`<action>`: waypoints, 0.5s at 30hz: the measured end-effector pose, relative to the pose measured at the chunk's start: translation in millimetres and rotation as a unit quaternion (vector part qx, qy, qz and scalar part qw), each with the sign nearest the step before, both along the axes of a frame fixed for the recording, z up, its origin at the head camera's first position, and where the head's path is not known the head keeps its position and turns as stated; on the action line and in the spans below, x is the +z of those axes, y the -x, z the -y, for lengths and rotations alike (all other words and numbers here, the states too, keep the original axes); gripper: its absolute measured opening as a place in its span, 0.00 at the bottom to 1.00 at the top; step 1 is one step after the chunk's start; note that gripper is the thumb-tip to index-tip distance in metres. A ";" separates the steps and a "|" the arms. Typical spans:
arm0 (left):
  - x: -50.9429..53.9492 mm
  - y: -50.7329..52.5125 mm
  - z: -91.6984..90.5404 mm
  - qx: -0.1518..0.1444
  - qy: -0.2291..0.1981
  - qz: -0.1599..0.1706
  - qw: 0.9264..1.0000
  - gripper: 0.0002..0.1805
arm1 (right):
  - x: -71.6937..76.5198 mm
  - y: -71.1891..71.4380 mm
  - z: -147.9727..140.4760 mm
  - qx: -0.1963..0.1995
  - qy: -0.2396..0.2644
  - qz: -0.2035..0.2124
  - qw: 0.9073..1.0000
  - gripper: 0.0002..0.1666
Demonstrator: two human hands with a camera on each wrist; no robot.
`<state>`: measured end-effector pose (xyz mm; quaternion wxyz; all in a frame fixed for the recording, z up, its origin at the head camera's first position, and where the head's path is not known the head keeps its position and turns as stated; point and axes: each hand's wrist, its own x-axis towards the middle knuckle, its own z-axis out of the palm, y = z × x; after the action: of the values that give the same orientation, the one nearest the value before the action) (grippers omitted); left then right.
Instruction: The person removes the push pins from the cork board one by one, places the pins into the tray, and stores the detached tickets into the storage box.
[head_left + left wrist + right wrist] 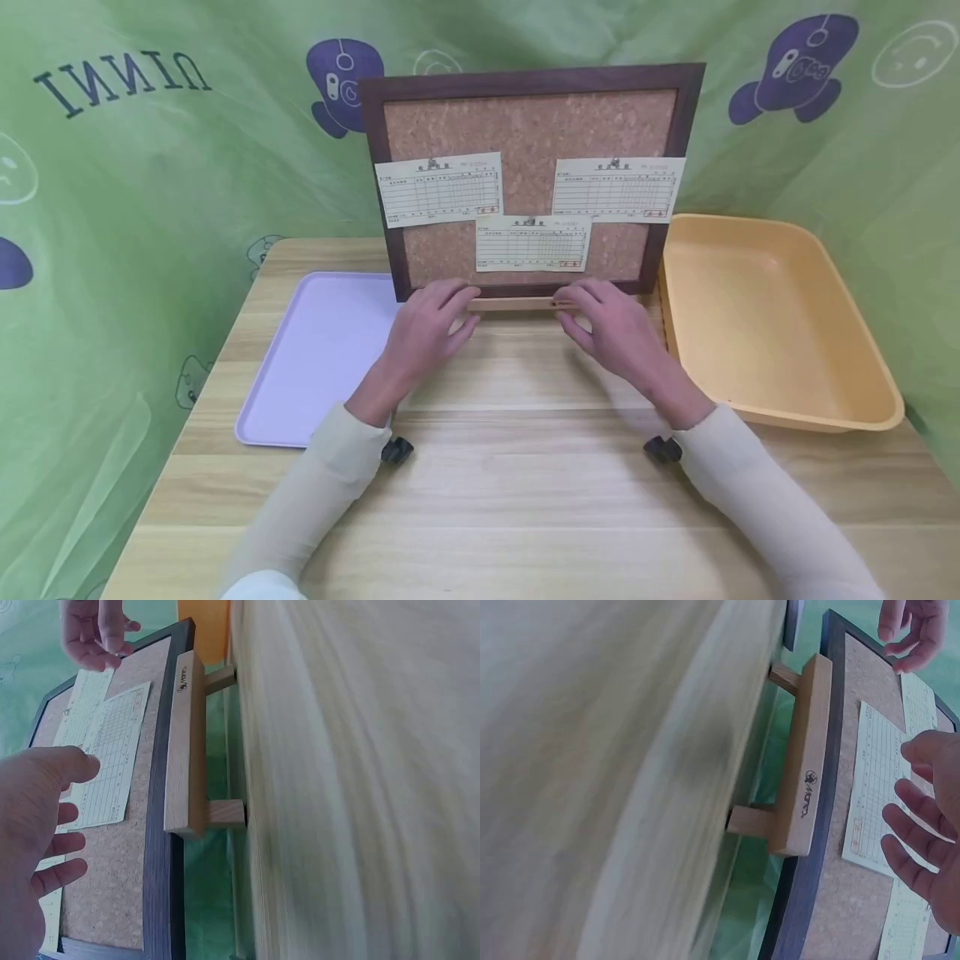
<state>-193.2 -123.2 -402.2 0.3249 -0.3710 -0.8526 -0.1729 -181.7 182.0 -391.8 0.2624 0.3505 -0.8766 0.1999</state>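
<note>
A cork board (525,125) in a dark wooden frame leans upright on a small wooden stand (517,304) at the table's back. Three printed paper slips are on it: one at left (440,190), one at right (618,190), one lower in the middle (532,244). My left hand (423,329) is before the frame's lower edge, left of centre, fingers apart and loosely bent, holding nothing. To the right, my right hand (618,333) hovers likewise with nothing in it. Both wrist views show the stand's ledge (184,750) under the frame, the fingers clear of it.
A light purple tray (322,358) lies on the table at the left, partly behind my left hand and forearm. At the right stands a deep yellow-orange bin (772,317), close beside the frame. A green patterned cloth (187,167) hangs behind the table (480,500).
</note>
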 end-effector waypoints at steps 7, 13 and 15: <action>2.1 13.7 -13.2 0.022 -0.036 0.009 0.999 0.19 | 5.6 10.3 10.6 -0.037 0.021 0.012 0.999 0.17; 9.0 28.8 -21.1 0.016 -0.079 0.018 0.997 0.17 | 9.9 20.3 16.9 -0.053 0.057 0.014 0.997 0.13; 10.6 34.5 -23.9 0.020 -0.084 0.014 0.996 0.17 | 11.2 24.0 18.7 -0.055 0.065 0.015 0.996 0.12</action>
<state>-227.7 -99.2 -391.5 0.3462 -0.3225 -0.8469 -0.2426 -205.7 163.3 -380.6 0.2821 0.2812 -0.8834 0.2469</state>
